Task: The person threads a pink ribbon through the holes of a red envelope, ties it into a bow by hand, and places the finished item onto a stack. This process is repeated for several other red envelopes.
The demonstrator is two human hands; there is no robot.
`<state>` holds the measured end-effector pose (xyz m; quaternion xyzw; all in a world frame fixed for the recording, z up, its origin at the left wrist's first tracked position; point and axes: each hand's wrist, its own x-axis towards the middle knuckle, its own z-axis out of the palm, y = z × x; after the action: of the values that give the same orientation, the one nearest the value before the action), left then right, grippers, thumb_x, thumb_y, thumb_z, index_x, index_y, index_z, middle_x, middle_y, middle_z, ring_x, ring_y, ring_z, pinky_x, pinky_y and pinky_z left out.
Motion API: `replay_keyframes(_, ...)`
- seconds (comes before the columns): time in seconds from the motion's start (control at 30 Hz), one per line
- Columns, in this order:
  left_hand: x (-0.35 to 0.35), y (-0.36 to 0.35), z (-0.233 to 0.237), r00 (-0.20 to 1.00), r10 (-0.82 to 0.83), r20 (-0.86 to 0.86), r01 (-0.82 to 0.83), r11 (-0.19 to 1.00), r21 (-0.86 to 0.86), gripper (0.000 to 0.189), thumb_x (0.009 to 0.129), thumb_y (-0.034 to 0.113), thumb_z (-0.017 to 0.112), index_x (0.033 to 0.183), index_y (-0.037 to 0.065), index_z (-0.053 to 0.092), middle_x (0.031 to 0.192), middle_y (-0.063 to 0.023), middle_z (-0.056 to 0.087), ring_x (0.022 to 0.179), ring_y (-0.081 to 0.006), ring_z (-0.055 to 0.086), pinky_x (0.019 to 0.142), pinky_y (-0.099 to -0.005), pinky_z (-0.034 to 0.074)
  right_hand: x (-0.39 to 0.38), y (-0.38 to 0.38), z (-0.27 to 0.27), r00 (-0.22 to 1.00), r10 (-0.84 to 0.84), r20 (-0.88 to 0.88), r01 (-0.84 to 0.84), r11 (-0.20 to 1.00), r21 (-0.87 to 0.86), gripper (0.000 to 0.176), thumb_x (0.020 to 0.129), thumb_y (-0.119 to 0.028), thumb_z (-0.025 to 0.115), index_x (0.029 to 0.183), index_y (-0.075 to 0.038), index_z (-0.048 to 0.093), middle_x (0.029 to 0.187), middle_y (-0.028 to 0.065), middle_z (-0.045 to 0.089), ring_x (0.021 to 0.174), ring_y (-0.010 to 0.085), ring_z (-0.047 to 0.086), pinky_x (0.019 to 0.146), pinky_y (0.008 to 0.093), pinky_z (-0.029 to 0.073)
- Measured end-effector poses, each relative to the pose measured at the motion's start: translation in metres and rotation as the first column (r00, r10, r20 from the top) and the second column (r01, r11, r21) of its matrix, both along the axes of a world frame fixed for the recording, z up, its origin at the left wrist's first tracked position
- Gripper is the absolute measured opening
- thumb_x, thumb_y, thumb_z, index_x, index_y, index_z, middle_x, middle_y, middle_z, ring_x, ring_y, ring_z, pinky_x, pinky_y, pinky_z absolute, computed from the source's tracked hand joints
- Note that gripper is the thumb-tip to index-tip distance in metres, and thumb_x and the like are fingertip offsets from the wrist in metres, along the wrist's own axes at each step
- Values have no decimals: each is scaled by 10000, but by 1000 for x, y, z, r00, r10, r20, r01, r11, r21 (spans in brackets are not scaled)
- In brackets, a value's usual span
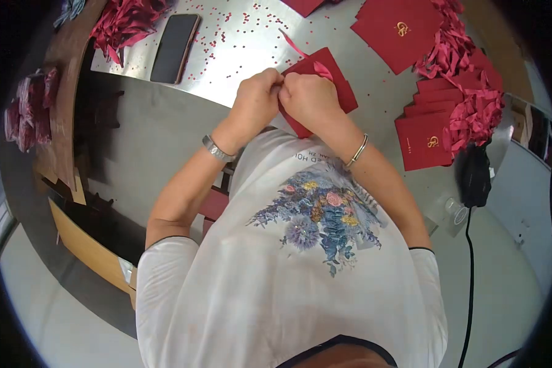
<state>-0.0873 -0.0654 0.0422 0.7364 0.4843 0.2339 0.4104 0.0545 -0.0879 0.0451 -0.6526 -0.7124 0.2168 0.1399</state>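
Close together at the table's near edge, both hands are over a red card piece (335, 66) with a pink ribbon (296, 46) standing up from it. My left hand (257, 95), with a watch on its wrist, is closed in a pinch at the card's left edge. Against it, my right hand (311, 98) is curled closed over the card, a bangle on its wrist. Both hands' fingertips meet and hide what they grip. A ribbon loop shows just beyond my right hand's knuckles.
A phone (175, 49) lies on the metal table (227, 80) among small red dots. A ribbon pile (124, 27) is at the upper left. Red cards (405, 30) and stacked ribboned cards (423, 138) lie at the right, by a black device (474, 178) with a cable.
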Motion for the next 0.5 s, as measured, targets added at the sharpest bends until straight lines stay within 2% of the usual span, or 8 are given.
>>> replay_keyframes(0.07, -4, 4, -3, 999, 9, 36, -8, 1000, -9, 135, 814, -5, 585, 945, -3, 620, 810, -184, 653, 724, -310, 652, 660, -367, 515, 2, 1, 1, 998, -32, -53, 30, 999, -36, 199, 811, -207, 550, 731, -43, 629, 687, 173, 634, 647, 373, 625, 615, 475, 510)
replay_keyframes(0.17, -13, 10, -8, 981, -24, 192, 72, 965, -251, 182, 877, 74, 600, 1044, 14, 639, 766, -78, 656, 654, -114, 582, 622, -269, 495, 12, -3, -16, 957, -16, -290, 23, 999, 22, 217, 831, -209, 538, 705, -40, 591, 683, 171, 625, 651, 370, 618, 617, 488, 490)
replay_keyframes(0.2, -13, 15, -4, 981, -17, 191, 66, 965, -253, 182, 877, 74, 600, 1044, 14, 639, 766, -78, 656, 654, -114, 582, 622, -269, 495, 16, -4, -19, 957, 10, -290, 0, 999, 36, 219, 831, -211, 543, 704, -38, 588, 682, 170, 623, 649, 368, 617, 614, 490, 488)
replay_keyframes(0.27, -16, 25, 4, 985, -65, 158, 138, 847, -513, 243, 944, 127, 543, 1148, 25, 626, 866, -25, 668, 736, -86, 604, 668, -234, 513, 19, -7, -22, 953, 29, -301, -19, 999, 37, 220, 832, -215, 560, 703, -38, 580, 679, 166, 620, 647, 368, 613, 606, 492, 483)
replay_keyframes(0.3, -21, 32, -21, 975, -149, 162, 196, 924, -330, 296, 955, 197, 540, 1196, 42, 617, 859, -21, 662, 745, -80, 593, 687, -225, 502, 18, -8, -20, 954, 17, -300, -6, 999, 40, 222, 835, -219, 564, 702, -41, 578, 679, 167, 618, 648, 370, 611, 603, 492, 482)
replay_keyframes(0.37, -19, 52, 16, 1000, 18, -9, -20, 853, -521, 326, 942, 242, 570, 1178, 23, 620, 904, -14, 657, 821, -80, 592, 751, -234, 489, 17, -7, -21, 956, -5, -294, 13, 1000, 23, 234, 847, -235, 569, 702, -50, 575, 683, 170, 613, 656, 378, 608, 600, 491, 481)
replay_keyframes(0.43, -22, 60, 12, 733, 518, 441, -135, 746, -653, 366, 954, 319, 549, 1123, -4, 587, 1055, -92, 629, 986, -202, 606, 859, -324, 501, 18, -9, -27, 961, -27, -274, 28, 1000, 0, 235, 847, -244, 574, 703, -57, 576, 687, 170, 612, 660, 380, 607, 598, 492, 482)
replay_keyframes(0.5, -27, 74, 18, 282, 797, 534, 79, 535, -841, 356, 1006, 307, 419, 1091, -26, 512, 988, -203, 606, 929, -319, 599, 884, -415, 518, 18, -9, -32, 973, -54, -222, 43, 998, -55, 240, 847, -254, 577, 700, -64, 575, 690, 169, 611, 658, 382, 607, 597, 492, 484)
